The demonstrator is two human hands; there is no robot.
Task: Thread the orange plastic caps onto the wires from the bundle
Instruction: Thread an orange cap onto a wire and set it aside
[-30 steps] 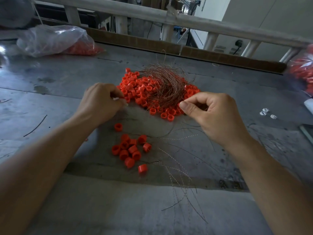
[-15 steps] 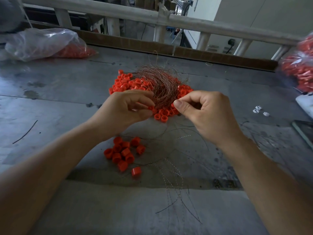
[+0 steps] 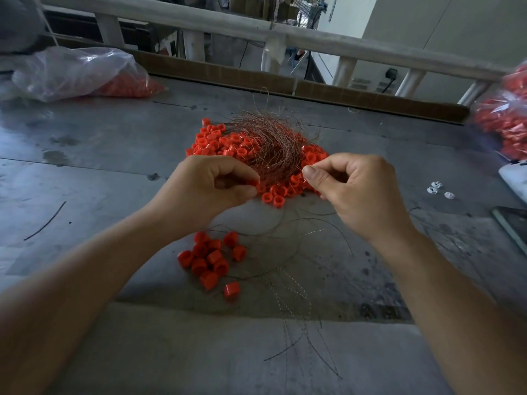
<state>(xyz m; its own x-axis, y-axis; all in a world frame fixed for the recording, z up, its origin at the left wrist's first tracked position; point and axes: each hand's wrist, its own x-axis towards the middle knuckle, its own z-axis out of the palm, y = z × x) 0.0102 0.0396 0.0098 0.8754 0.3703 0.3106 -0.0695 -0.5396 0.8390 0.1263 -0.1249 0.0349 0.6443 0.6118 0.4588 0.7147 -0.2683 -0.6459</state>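
A tangled bundle of thin copper-brown wires (image 3: 271, 143) lies on top of a heap of orange plastic caps (image 3: 216, 141) in the middle of the grey table (image 3: 99, 155). My left hand (image 3: 208, 186) pinches one orange cap (image 3: 253, 183) between thumb and fingers at the heap's near edge. My right hand (image 3: 350, 186) is closed in a pinch at the bundle's right side, thumb against forefinger on a thin wire that is barely visible. A smaller cluster of threaded orange caps (image 3: 211, 258) lies nearer to me, with loose wires (image 3: 299, 295) trailing from it.
A clear plastic bag of orange caps (image 3: 85, 72) sits at the far left, another bag of caps (image 3: 504, 121) at the right edge. Small white bits (image 3: 439, 189) lie at the right. A railing (image 3: 285, 35) and a brown board run along the table's far edge.
My left hand has moved right from the heap's left side to its near edge and now pinches a cap close to my right hand. My right hand has stayed pinched at the bundle.
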